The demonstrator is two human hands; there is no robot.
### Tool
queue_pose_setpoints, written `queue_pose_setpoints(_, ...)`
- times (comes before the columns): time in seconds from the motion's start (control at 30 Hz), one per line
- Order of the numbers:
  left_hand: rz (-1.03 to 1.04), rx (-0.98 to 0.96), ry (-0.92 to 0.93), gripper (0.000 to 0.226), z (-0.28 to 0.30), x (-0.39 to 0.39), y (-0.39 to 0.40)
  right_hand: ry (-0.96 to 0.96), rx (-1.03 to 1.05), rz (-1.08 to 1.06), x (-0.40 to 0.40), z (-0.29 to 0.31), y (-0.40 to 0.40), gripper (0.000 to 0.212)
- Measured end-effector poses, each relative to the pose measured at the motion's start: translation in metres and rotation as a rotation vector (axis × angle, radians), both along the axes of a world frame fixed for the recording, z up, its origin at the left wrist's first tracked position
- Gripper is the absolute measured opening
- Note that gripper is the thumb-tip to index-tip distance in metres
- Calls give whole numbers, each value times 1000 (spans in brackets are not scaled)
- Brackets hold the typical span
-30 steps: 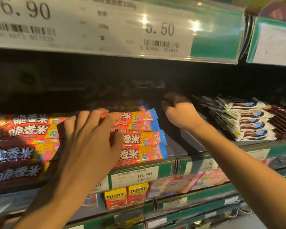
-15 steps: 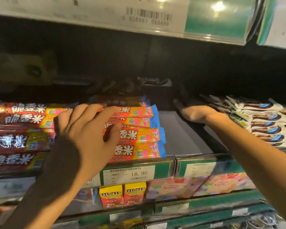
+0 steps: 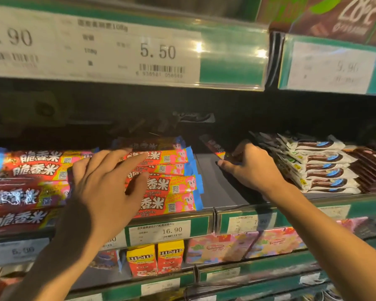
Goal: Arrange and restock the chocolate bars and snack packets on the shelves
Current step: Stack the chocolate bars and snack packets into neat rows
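A stack of red and pink chocolate bars (image 3: 172, 183) with blue ends lies on the middle shelf (image 3: 217, 187). My left hand (image 3: 104, 185) rests flat on top of that stack, fingers spread. To the right, over a bare grey patch of shelf, my right hand (image 3: 250, 168) grips the near end of a dark-wrapped bar (image 3: 212, 144) that reaches back into the shadow. A second stack of the same red bars (image 3: 28, 168) lies to the left.
White and dark brown bars (image 3: 319, 166) are stacked at the right, darker bars (image 3: 371, 168) beside them. Price rails (image 3: 174, 231) front the shelf; the upper shelf's rail (image 3: 126, 51) hangs close above. Yellow M&M boxes (image 3: 155, 260) and pastel packets (image 3: 248, 244) fill the lower shelf.
My right hand has come forward from the back of the shelf and now grips a dark bar. My left hand stays on the red stack. The camera tilted up slightly.
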State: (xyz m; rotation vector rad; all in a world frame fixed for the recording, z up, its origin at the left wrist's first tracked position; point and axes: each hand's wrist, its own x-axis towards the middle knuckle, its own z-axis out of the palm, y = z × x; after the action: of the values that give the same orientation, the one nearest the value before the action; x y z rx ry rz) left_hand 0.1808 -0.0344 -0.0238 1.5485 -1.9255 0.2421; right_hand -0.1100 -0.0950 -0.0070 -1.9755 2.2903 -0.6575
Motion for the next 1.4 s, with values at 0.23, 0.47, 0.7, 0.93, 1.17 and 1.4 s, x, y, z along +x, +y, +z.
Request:
queue_pose_setpoints(0.23, -27, 9, 42, 36, 6, 2, 2, -383, 101, 6, -2, 11, -2, 21)
queue_pose_setpoints(0.47, -66, 13, 104, 29, 5, 6, 2, -636, -190, 15, 12, 38, 22, 11)
queue_pose_setpoints(0.7, -75, 3, 105, 25, 6, 7, 3, -706, -115, 264, 64, 58, 17, 25)
queue_pose_setpoints(0.93, -61, 33, 158, 23, 9, 9, 4, -603, 10, 330, 97, 41, -3, 5)
queue_pose_setpoints(1.17, -8, 127, 96, 34, 10, 7, 4, -248, 22, 366, 104, 39, -3, 15)
queue_pose_setpoints(1.4, 16, 163, 66, 35, 11, 7, 5, -153, -124, 442, 107, 30, 6, 17)
